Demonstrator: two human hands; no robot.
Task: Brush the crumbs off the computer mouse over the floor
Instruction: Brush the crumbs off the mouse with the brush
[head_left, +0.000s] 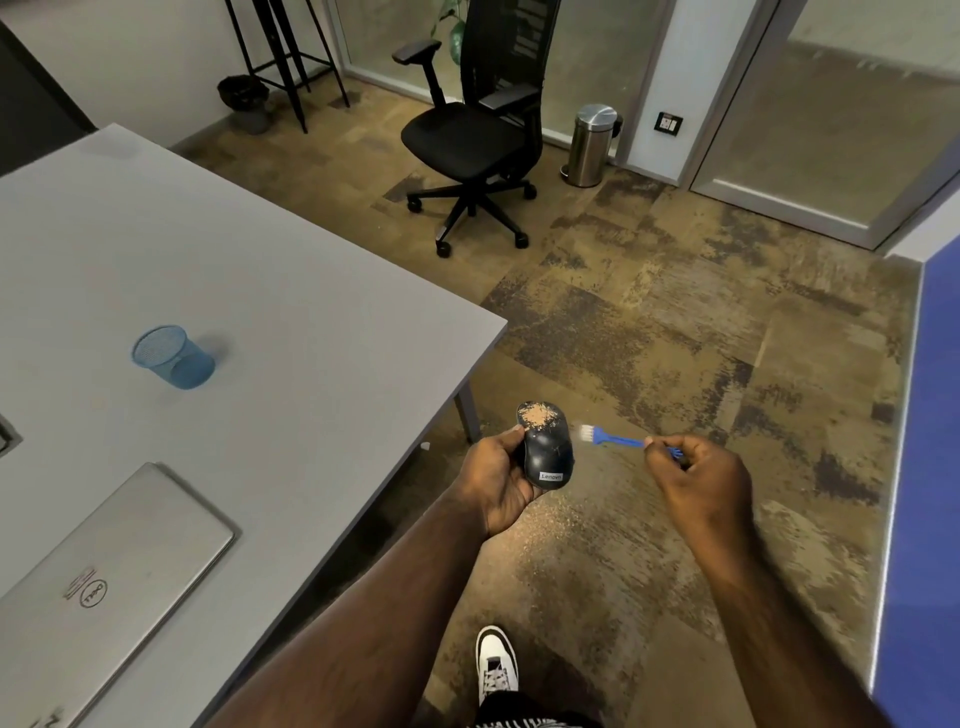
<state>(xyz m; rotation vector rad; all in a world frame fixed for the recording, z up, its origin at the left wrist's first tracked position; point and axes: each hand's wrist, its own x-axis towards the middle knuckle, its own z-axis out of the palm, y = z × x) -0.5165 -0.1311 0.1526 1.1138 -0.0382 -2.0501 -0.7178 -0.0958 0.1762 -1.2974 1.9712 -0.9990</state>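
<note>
On the table (291, 291) at our 9 o'clock there's a closed laptop (104, 587) and a blue mesh cup (174, 357) further back. Our left hand (496, 480) is wrapped around the mouse (548, 447), holding it out past the table edge over the carpet (675, 338), with a patch of crumbs (537, 415) on its far end. At its 3 o'clock, bristles just beside it, is the little blue brush (615, 439), pinched in our right hand (698, 480). Office chair (478, 130) sits up at 12.
</note>
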